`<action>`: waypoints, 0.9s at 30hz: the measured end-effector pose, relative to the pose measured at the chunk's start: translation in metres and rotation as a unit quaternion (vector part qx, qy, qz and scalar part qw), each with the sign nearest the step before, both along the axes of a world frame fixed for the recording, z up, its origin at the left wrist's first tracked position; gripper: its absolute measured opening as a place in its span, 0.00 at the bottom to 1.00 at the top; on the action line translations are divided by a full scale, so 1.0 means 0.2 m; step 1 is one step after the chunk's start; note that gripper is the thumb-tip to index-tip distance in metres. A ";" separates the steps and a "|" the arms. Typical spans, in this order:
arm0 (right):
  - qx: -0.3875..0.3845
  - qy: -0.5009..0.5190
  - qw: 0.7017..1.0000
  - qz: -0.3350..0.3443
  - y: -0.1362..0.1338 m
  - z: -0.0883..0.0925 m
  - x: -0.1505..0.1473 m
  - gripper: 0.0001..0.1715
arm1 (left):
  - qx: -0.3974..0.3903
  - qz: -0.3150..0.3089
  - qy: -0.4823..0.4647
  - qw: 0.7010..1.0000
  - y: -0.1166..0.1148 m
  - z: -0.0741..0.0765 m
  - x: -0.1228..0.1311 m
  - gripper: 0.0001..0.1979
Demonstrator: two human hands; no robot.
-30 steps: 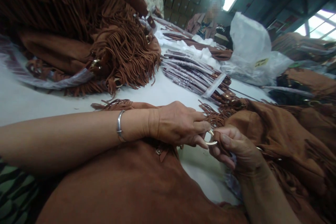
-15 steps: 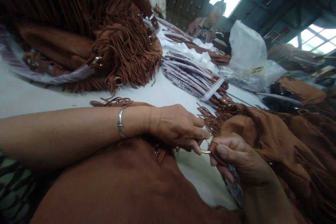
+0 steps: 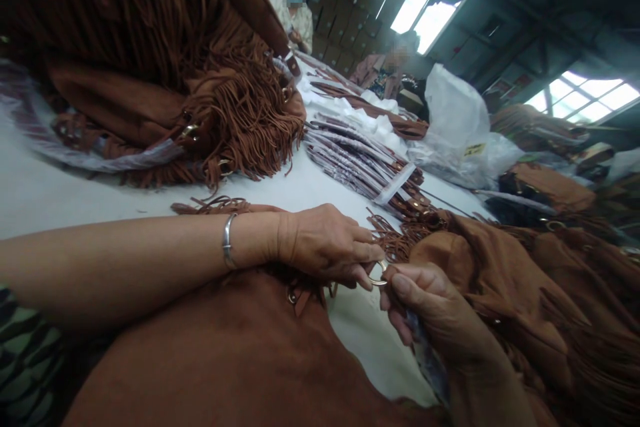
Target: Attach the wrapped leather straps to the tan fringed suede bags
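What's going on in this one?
A person works with two bare hands at a table. The left hand holds a gold ring in its fingers, and the right hand pinches the end of a plastic-wrapped strap against it; whether the strap passes through the ring is unclear. A brown bag lies below the left forearm. Fringed bags and a bundle of straps lie beyond, with two people farther back.

Tabletop [image 3: 320,187] between the left hand [image 3: 323,243] and strap bundle [image 3: 345,153] gives passage; brown bags [image 3: 500,270] block the right.
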State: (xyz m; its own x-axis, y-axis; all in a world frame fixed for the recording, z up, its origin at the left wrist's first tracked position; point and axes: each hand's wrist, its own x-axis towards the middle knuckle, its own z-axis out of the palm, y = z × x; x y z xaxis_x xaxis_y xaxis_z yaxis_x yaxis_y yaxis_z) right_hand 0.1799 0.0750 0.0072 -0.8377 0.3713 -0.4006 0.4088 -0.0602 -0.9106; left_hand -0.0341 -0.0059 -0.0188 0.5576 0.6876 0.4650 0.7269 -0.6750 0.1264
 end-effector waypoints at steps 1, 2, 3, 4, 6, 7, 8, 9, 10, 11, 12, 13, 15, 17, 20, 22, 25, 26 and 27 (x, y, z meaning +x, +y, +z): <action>0.003 -0.006 1.000 -0.001 0.00 0.00 0.00 0.24 | -0.005 0.002 0.002 1.000 0.00 0.00 0.00 0.21; 0.000 -0.009 1.000 -0.003 0.00 0.01 0.00 0.24 | -0.005 0.004 0.005 1.000 0.00 0.00 0.00 0.20; -0.007 -0.009 1.000 -0.004 0.00 0.01 0.00 0.24 | -0.001 0.007 0.009 1.000 0.01 0.00 0.00 0.20; -0.016 -0.007 1.000 -0.006 0.01 0.01 0.01 0.24 | 0.007 0.011 0.012 1.000 0.01 0.00 0.00 0.21; -0.024 0.003 0.999 -0.026 0.01 0.03 0.01 0.22 | 0.027 0.019 0.014 0.999 0.01 0.00 0.00 0.22; -0.023 0.005 0.999 -0.044 0.01 0.03 0.02 0.20 | 0.034 0.020 0.015 0.999 0.01 0.00 0.00 0.22; -0.017 0.007 0.998 -0.063 0.01 0.04 0.02 0.19 | 0.041 0.020 0.015 0.999 0.01 0.00 0.00 0.22; -0.007 0.008 0.997 -0.077 0.01 0.05 0.02 0.19 | 0.047 0.019 0.015 0.999 0.00 0.00 0.00 0.22; 0.004 0.009 0.996 -0.085 0.01 0.05 0.02 0.19 | 0.052 0.019 0.015 0.998 0.00 0.00 0.00 0.23; 0.013 0.008 0.996 -0.084 0.01 0.05 0.02 0.20 | 0.056 0.020 0.016 0.998 0.00 0.00 0.01 0.23; 0.021 0.008 0.997 -0.078 0.01 0.06 0.01 0.21 | 0.060 0.022 0.017 0.998 -0.01 0.00 0.01 0.23; 0.028 0.008 0.997 -0.073 0.01 0.06 0.01 0.21 | 0.064 0.024 0.018 0.997 -0.01 0.00 0.02 0.23; 0.034 0.006 0.997 -0.068 0.01 0.06 0.00 0.20 | 0.066 0.027 0.026 0.997 -0.01 0.01 0.03 0.22; 0.035 0.004 0.998 -0.061 0.01 0.06 0.00 0.21 | 0.064 0.025 0.037 0.997 -0.02 0.02 0.05 0.21; 0.040 -0.004 0.999 -0.036 0.02 0.06 0.01 0.24 | 0.067 0.009 0.059 0.996 -0.03 0.02 0.07 0.21; 0.056 -0.014 0.998 -0.018 0.02 0.06 0.02 0.24 | 0.077 0.005 0.074 0.994 -0.03 0.02 0.08 0.21; 0.080 -0.023 0.996 -0.013 0.01 0.08 0.03 0.23 | 0.098 0.018 0.087 0.991 -0.04 0.03 0.09 0.22; 0.088 -0.025 0.996 -0.016 0.00 0.08 0.03 0.23 | 0.103 0.023 0.087 0.991 -0.04 0.03 0.09 0.22; 0.095 -0.028 0.995 -0.015 -0.01 0.09 0.03 0.23 | 0.107 0.027 0.087 0.990 -0.04 0.03 0.09 0.22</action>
